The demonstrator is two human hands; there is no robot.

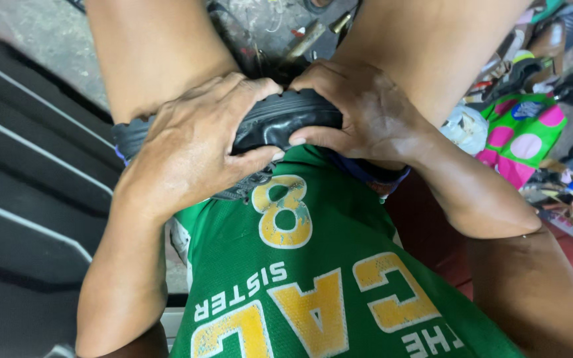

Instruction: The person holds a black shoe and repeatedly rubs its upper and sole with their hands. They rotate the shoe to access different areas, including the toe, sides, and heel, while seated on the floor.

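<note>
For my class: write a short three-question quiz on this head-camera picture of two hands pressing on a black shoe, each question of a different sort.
1. True or false: only the left hand touches the black shoe.
2. Which colour is the shirt below the hands? A red, B green, C white.
3. Fill in: the right hand has its thumb on the shoe's ____ edge, nearest the shirt.

Key: 1 false, both hands grip it. 2 B. 3 lower.
</note>
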